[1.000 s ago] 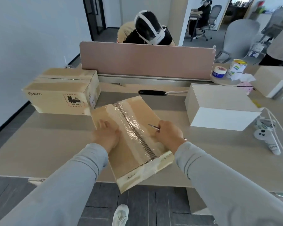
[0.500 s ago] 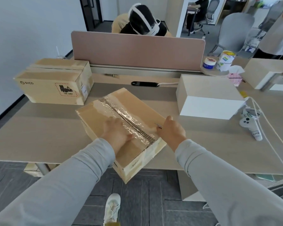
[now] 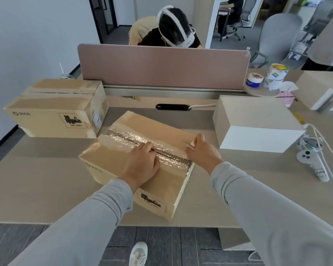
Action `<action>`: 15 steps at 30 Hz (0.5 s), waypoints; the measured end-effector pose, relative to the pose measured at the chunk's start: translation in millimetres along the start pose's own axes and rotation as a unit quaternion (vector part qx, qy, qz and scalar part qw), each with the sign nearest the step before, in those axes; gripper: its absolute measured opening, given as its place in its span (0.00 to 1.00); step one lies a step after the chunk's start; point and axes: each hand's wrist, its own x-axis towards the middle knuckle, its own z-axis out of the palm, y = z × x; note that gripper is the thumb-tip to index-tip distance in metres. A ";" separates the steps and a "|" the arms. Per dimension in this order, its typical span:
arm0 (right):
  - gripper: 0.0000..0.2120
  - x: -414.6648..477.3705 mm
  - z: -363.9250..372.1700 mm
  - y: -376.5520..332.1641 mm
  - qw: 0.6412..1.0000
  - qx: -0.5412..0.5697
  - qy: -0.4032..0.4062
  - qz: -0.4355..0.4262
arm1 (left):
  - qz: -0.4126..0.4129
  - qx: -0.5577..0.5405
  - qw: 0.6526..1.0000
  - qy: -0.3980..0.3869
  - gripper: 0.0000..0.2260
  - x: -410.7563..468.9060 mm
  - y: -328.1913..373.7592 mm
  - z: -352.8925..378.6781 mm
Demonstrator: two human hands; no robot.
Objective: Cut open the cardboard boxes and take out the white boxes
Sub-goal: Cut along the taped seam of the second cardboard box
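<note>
Cardboard, brown and matte, makes up the box [image 3: 114,160] lying skewed at the near edge of the pale desk [image 3: 37,179], one corner jutting past the rim; crinkled clear tape [image 3: 123,140] runs glossy along its top seam, where a dark ridged slit shows. Both arms reach forward in grey sleeves. The left hand [image 3: 142,166] lies palm-down on the top of the box, wrist low, its fingers [image 3: 149,147] bent at the knuckles so that the tips meet the seam; I cannot tell whether they hook under the flap or only press on it. The right hand [image 3: 203,153] sits at the right end of the seam by the box's far edge, its fingers curled and pinching a thin metal blade [image 3: 189,144], whose tip points left over the tape. A second cardboard box [image 3: 56,110], taped and printed with a red dashed label, stands well apart at the left. A white box [image 3: 258,121], smooth and sharp-edged, stands on the desk just right of the right hand. Nearer the right edge a white controller [image 3: 311,160] lies with its cord. Behind runs a dusty-pink divider panel [image 3: 161,68], and beyond it sits a person wearing a white headset [image 3: 178,29].
</note>
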 end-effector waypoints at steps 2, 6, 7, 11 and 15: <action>0.15 21.4 0.0 -8.2 1.000 0.010 -0.001 0.000 | -0.010 -0.007 1.000 0.003 0.04 17.2 -7.3 4.0; 0.15 63.2 2.0 -25.9 1.000 0.017 0.001 -0.006 | -0.033 -0.003 0.999 -0.012 0.12 58.8 -22.6 8.9; 0.16 73.1 2.0 -30.3 1.000 0.013 0.004 -0.008 | -0.027 -0.001 0.999 -0.018 0.11 68.8 -27.3 10.1; 0.16 109.9 1.4 -45.9 1.000 0.011 0.019 -0.010 | 0.036 0.001 0.998 -0.049 0.15 106.0 -49.8 22.5; 0.16 141.1 2.2 -56.9 0.999 0.014 0.030 -0.008 | 0.091 0.003 0.994 -0.054 0.17 138.4 -66.4 34.3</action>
